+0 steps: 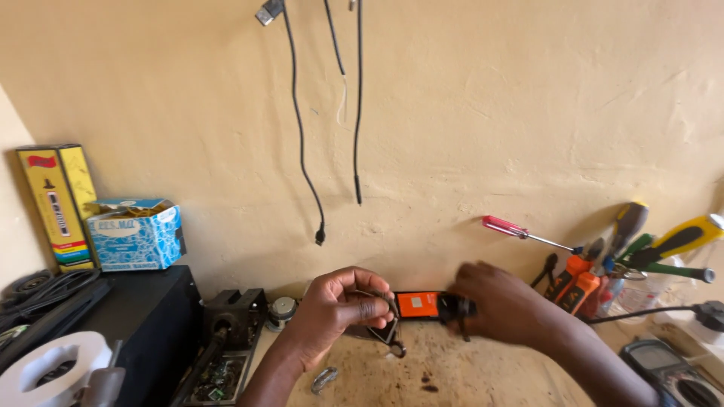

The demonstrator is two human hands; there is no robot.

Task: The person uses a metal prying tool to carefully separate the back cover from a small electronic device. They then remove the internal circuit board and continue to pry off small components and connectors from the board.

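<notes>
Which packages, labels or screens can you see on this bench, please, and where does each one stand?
Tall yellow box: upright at far left against the wall, with red and black print.
Blue-and-white carton: beside it on the black case, top open.
Orange label: on the dark part between the hands.
Meter: bottom right corner, dark housing, display partly visible.

Warm, even daylight filled the scene, bright enough to show the cream wall's (467, 113) texture without glare. The hanging cables (302, 128) threw only faint, soft shadows on the wall. The right hand (505, 305) was smeared by motion blur, while the left hand (335, 309) stayed fairly sharp. Wide-angle distortion bent things near the frame's sides, where the tools (648, 249) at the tabletop's (452, 377) right edge looked softer.
</notes>
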